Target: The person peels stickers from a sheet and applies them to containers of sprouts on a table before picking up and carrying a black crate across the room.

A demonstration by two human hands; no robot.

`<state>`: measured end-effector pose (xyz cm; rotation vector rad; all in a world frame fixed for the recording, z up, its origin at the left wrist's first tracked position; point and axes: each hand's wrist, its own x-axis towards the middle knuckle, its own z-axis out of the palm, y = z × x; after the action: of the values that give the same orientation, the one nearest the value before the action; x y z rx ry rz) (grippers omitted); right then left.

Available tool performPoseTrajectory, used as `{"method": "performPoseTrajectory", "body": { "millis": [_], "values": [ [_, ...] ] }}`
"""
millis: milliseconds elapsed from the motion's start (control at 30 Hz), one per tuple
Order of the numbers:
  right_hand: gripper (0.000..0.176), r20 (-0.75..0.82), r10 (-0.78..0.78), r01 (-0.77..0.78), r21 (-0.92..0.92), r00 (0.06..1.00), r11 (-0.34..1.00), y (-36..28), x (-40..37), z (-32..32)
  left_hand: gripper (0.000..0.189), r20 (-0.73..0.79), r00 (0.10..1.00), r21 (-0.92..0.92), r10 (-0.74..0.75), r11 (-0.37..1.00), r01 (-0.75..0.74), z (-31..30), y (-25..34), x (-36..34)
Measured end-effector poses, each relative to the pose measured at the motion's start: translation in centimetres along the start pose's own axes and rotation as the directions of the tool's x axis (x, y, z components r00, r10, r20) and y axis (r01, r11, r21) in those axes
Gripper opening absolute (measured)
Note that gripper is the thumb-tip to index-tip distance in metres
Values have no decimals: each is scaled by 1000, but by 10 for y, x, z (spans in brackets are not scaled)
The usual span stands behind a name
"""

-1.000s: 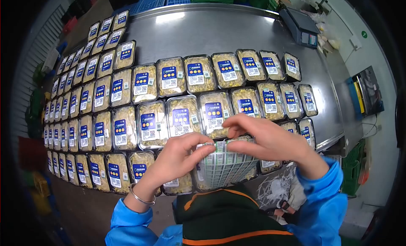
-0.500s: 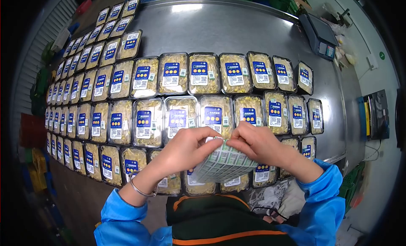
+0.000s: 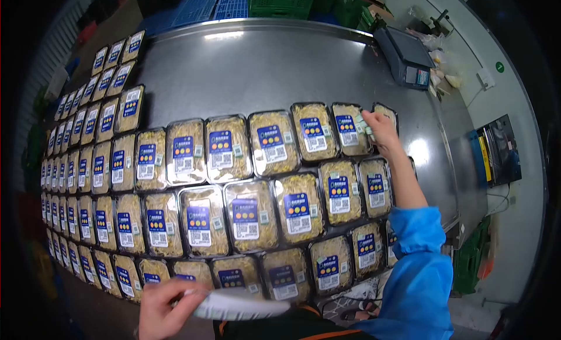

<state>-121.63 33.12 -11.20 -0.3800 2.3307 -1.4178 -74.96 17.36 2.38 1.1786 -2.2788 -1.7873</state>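
Note:
My left hand [image 3: 169,308] is closed at the bottom edge, pinching a stack of sticker sheets [image 3: 239,305] printed in white and green. Farther out, my right hand [image 3: 381,132] reaches to the back row near its right end. Small green-and-white stickers [image 3: 363,125] show at its pinched fingertips. They overlap the right side of a film-covered tray of bean sprouts [image 3: 349,129] with a blue and white label. Another tray [image 3: 385,113] lies partly hidden behind this hand. Similar trays, such as one in the middle row [image 3: 299,205], carry small square stickers beside their big labels.
Long rows of sprout trays [image 3: 123,164] run left across the steel table [image 3: 245,65]. A scale [image 3: 403,56] stands at the back right corner. Green crates [image 3: 280,2] and blue crates [image 3: 201,9] lie beyond the far edge. A black device [image 3: 497,150] is at the right wall.
My hands have parted. The left one moved down and left with the sticker sheets; the right one went out to the back row with small stickers. The view has shifted too.

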Motion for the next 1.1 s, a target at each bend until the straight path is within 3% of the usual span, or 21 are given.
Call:
{"method": "performPoseTrajectory", "body": {
  "millis": [67, 200, 300, 367, 400, 433, 500, 533, 567, 633, 667, 700, 767, 800, 833, 900, 933, 1067, 1100],
  "values": [
    [31, -37, 21, -24, -92, 999, 995, 36, 52, 12, 13, -44, 996, -49, -80, 996, 78, -10, 6, -22],
    [33, -107, 69, -90, -209, 992, 974, 88, 109, 42, 10, -130, 990, 4, -48, 999, 49, -21, 10, -43],
    [41, -93, 18, -79, -715, 996, 694, 60, 99, 42, 10, -187, 979, -38, -77, 997, 71, -27, -7, -52],
    [44, -128, -20, -86, -767, 992, 636, 32, 88, 40, 11, -275, 944, -107, -184, 981, 160, -31, -22, -57],
    [39, -164, 5, -116, -672, 987, 731, 12, 79, 48, 12, -307, 933, -117, -190, 980, 161, -29, -30, -55],
    [39, -147, 4, -104, -679, 989, 727, 8, 76, 63, 12, -315, 927, -127, -203, 977, 171, -28, -35, -52],
    [35, 145, 75, -45, -201, 987, 979, 4, 66, 94, 11, -297, 922, -171, -249, 964, 205, -26, -34, -41],
    [28, 165, 24, -2, -137, 986, 991, 6, 61, 112, 11, -284, 927, -178, -244, 964, 199, -25, -30, -35],
    [21, 132, 13, 3, -125, 991, 992, 27, 75, 128, 11, -293, 925, -180, -243, 964, 196, -22, -30, -36],
    [19, 75, -72, 94, -344, 995, 934, 45, 81, 143, 11, -280, 947, -153, -161, 981, 121, -23, -34, -37],
    [24, 87, -75, 108, -495, 993, 862, 37, 78, 140, 12, -238, 959, -131, -152, 984, 124, -28, -42, -43],
    [24, 95, -73, 110, -497, 993, 861, 22, 68, 142, 13, -212, 969, -97, -129, 989, 110, -32, -50, -48],
    [33, -66, -221, 125, -653, 973, 747, -4, 47, 143, 15, -235, 959, -183, -160, 976, 118, -35, -61, -51],
    [38, -5, -191, 159, -533, 982, 831, 1, 55, 145, 15, -234, 957, -194, -170, 973, 126, -35, -66, -51],
    [38, 3, -192, 163, -538, 981, 827, -1, 54, 150, 16, -255, 942, -223, -218, 961, 162, -35, -70, -50],
    [34, 144, -15, 38, -158, 989, 987, -20, 44, 164, 17, -281, 923, -259, -262, 947, 190, -38, -79, -50],
    [31, 196, 57, -45, -62, 979, 997, -28, 36, 166, 17, -260, 938, -263, -229, 952, 159, -41, -84, -52],
    [27, 316, 126, -116, -50, 941, 992, -18, 16, 210, 19, -257, 946, -242, -198, 961, 135, -46, -95, -51],
    [27, 245, 28, 0, -113, 969, 994, 5, 25, 226, 19, -264, 944, -241, -198, 961, 134, -48, -91, -51]
  ]
}}
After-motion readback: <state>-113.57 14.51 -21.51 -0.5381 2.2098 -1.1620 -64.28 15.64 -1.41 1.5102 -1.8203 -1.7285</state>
